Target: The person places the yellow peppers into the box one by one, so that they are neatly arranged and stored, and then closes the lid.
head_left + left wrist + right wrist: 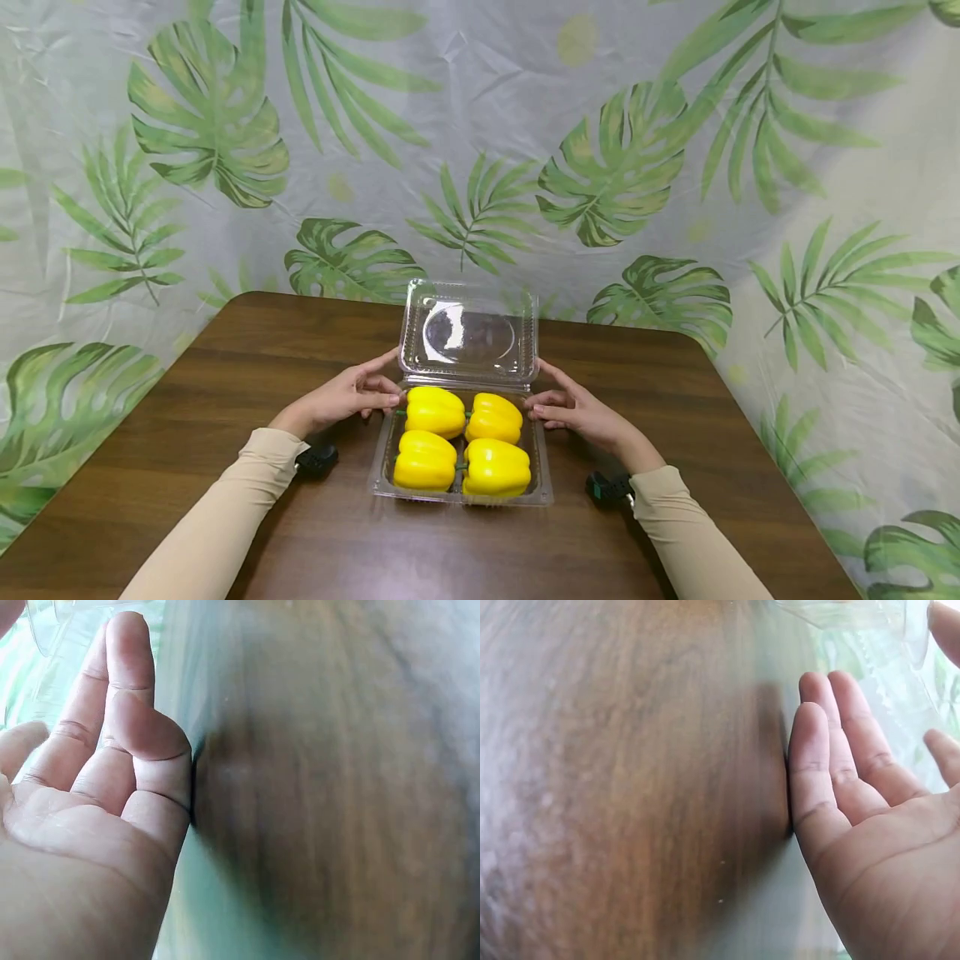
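Observation:
A clear plastic clamshell box [382,490] sits on the table with its transparent lid [471,333] raised at the back. Several yellow bell peppers [497,468] with green stems lie inside it in two rows. My left hand [341,398] is at the box's left side, thumb by the rim and index finger reaching towards the lid's lower corner. On the opposite side my right hand [588,417] mirrors it. Both wrist views show loosely extended fingers, with nothing gripped in the palm. Whether the fingertips touch the plastic is hard to tell.
The dark brown wooden table [315,542] extends around the box, its far edge just behind the lid. A pale curtain [480,108] printed with green leaves hangs behind it. Black straps [317,460] with cameras sit on both wrists, next to beige sleeves [225,508].

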`<state>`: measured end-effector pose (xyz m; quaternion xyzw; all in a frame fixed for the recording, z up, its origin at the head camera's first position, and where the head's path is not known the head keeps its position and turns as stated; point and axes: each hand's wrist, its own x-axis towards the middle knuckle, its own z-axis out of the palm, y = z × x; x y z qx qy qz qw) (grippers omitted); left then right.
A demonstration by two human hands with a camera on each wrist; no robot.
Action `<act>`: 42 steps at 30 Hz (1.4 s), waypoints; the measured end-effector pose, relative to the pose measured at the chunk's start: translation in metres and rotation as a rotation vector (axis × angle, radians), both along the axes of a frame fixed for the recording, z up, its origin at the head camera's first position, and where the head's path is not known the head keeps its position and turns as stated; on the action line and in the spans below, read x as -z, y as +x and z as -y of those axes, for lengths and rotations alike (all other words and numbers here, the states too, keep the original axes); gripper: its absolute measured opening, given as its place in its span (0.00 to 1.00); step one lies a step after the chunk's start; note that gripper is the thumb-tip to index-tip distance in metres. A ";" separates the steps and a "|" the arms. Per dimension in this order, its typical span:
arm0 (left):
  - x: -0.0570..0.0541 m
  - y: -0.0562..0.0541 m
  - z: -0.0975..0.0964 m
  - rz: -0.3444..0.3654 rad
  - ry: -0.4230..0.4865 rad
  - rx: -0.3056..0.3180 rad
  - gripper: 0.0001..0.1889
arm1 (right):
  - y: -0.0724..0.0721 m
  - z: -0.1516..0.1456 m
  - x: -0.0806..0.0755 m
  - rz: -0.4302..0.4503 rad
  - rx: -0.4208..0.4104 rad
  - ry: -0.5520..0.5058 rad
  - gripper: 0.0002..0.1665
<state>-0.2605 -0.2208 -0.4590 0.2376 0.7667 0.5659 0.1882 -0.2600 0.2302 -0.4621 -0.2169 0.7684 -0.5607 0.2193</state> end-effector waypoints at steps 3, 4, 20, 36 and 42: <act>0.000 0.000 0.000 -0.023 0.007 0.013 0.49 | 0.000 0.000 -0.001 -0.011 -0.011 -0.019 0.53; -0.001 0.000 0.000 -0.033 0.003 0.016 0.49 | -0.001 0.000 -0.002 -0.016 -0.012 -0.020 0.53; -0.017 -0.005 -0.002 -0.129 -0.001 -0.009 0.52 | -0.008 0.002 -0.023 -0.100 0.031 -0.030 0.51; -0.029 -0.007 -0.002 -0.239 0.010 -0.026 0.50 | -0.009 0.005 -0.044 -0.147 0.035 -0.093 0.50; -0.036 -0.005 -0.004 -0.275 0.019 -0.040 0.50 | -0.008 0.005 -0.050 -0.168 0.029 -0.114 0.49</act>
